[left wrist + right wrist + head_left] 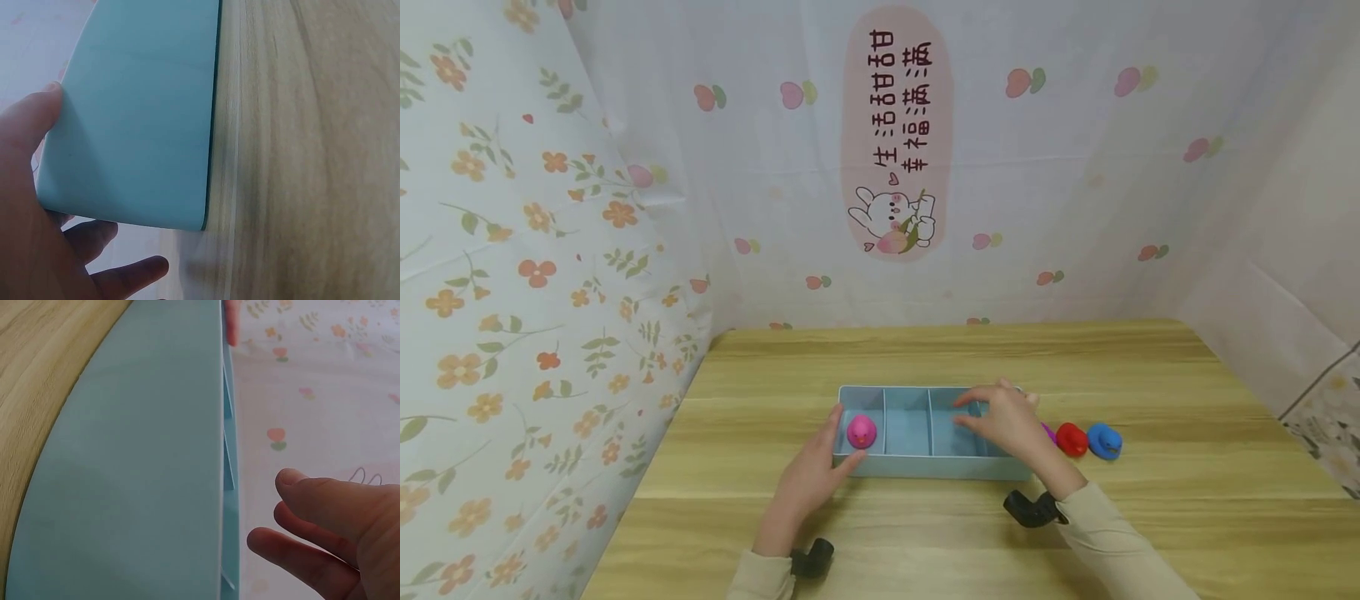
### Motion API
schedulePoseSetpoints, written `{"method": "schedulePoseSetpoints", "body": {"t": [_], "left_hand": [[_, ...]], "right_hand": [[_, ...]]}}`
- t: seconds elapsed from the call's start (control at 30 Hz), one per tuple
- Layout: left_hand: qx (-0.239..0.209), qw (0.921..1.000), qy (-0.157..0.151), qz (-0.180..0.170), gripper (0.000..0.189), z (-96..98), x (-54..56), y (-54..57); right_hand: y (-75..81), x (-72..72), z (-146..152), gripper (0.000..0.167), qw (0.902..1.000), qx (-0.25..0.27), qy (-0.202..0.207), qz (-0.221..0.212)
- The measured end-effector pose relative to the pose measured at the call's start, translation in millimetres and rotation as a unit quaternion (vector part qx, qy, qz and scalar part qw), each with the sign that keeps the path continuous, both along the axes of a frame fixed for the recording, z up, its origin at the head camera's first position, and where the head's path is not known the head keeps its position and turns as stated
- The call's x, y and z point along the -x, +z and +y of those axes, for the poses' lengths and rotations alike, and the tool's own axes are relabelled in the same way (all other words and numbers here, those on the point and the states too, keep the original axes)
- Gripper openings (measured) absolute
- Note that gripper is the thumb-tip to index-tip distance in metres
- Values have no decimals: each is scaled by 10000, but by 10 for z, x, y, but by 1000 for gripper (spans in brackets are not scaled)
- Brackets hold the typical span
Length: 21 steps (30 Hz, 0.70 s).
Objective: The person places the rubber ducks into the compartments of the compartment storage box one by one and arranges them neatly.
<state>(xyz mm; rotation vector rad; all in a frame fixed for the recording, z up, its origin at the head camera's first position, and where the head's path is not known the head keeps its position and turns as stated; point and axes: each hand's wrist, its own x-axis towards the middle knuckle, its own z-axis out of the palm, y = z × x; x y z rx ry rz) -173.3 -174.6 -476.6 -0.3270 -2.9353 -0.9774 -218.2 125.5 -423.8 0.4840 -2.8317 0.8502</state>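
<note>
A light blue divided box (940, 467) stands on the wooden table with a pink rubber duck (861, 432) in its leftmost compartment. My left hand (808, 475) holds the box's left front corner, thumb at the front rim and fingers along the left end. In the left wrist view the thumb touches the box wall (137, 125). My right hand (1009, 421) hovers over the right part of the box, thumb and fingers apart with nothing between them. It partly hides the rightmost compartment.
Right of the box sit a red duck (1072, 440) and a blue duck (1105, 441). A purple thing (1049, 432) beside them is mostly hidden by the right wrist. Printed cloth (760, 183) hangs behind the wooden table (1187, 433) and at its sides.
</note>
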Motion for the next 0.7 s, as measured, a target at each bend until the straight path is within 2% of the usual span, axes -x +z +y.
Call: {"method": "schedulePoseSetpoints", "body": {"t": [0.2,0.7], "left_hand": [[21,10000,-29,44,82,-8,5,-11],[63,10000,17,-20,83,-6,12,-34]], "right_hand": [[23,-12,149,20,9999,81,-56,-142],[38,-73,553,20,9995,11,-301,-60]]}}
